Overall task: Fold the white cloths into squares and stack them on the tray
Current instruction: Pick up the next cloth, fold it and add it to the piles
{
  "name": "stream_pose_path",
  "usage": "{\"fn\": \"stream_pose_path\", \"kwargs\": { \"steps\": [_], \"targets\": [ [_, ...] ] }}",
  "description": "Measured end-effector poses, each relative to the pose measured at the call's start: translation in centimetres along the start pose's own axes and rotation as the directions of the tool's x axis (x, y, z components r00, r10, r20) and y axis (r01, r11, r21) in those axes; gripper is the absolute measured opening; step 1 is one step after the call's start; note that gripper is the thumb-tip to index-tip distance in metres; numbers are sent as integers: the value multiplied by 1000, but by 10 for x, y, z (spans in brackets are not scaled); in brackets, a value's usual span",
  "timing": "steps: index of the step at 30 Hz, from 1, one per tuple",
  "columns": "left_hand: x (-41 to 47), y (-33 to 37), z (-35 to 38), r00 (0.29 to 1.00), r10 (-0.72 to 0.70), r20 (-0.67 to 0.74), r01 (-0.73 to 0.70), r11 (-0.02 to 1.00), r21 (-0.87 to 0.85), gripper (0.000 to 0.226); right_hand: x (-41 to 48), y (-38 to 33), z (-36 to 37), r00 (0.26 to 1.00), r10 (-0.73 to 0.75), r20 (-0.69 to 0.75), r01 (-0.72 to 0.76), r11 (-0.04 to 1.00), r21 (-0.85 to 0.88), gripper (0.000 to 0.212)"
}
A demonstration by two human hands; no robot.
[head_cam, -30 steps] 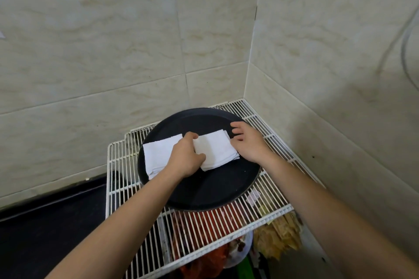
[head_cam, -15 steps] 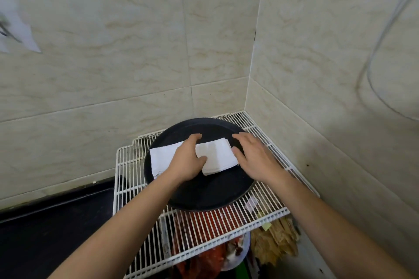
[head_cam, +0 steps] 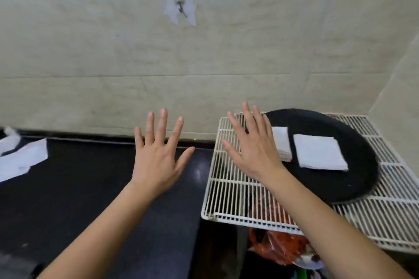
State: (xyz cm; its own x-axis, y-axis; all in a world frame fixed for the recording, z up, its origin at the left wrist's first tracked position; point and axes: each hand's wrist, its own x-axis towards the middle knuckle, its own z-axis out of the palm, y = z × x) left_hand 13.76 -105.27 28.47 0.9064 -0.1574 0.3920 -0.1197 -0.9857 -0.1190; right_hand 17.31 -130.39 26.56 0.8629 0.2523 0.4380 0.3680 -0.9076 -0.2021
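Note:
A round black tray (head_cam: 353, 179) rests on a white wire rack (head_cam: 235, 192) at the right. Two folded white cloth squares lie on it: one (head_cam: 319, 155) in the middle, another (head_cam: 282, 145) to its left, partly hidden behind my right hand. My right hand (head_cam: 254, 147) hovers above the rack's left part, fingers spread, holding nothing. My left hand (head_cam: 157, 154) is over the black counter (head_cam: 79, 199), also spread and empty. Unfolded white cloths (head_cam: 20, 158) lie at the far left on the counter.
Beige tiled walls meet in a corner at the right. A hook with tape (head_cam: 180, 5) is on the back wall. Red plastic bags (head_cam: 281, 247) sit under the rack.
Both hands have let go of the folded cloth on the tray and moved left with fingers spread. My view has swung left, so the counter and loose cloths now show.

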Motion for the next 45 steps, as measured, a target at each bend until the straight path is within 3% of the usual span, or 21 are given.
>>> {"fn": "stream_pose_path", "kwargs": {
  "steps": [9,13,19,26,36,45],
  "targets": [
    [-136,-184,-69,949,-302,-92,311,944,112,76,18,-222,29,940,-341,4,339,936,98,68],
    [-225,-273,-96,906,-408,-115,422,894,154,76,9,-339,43,907,-420,-24,420,900,118,69],
    [-365,-393,-141,844,-523,-119,536,809,241,78,-24,-521,65,840,-541,44,524,830,190,73],
    [-461,-479,-146,756,-645,-112,650,719,247,76,-46,-653,91,745,-665,63,638,736,227,73],
    [-502,-594,-98,686,-723,-87,714,645,273,75,-20,-772,183,658,-749,78,718,655,234,71],
    [-460,-786,-73,677,-735,-48,700,622,350,74,85,-920,275,657,-750,74,687,637,350,72]
  ]
}}
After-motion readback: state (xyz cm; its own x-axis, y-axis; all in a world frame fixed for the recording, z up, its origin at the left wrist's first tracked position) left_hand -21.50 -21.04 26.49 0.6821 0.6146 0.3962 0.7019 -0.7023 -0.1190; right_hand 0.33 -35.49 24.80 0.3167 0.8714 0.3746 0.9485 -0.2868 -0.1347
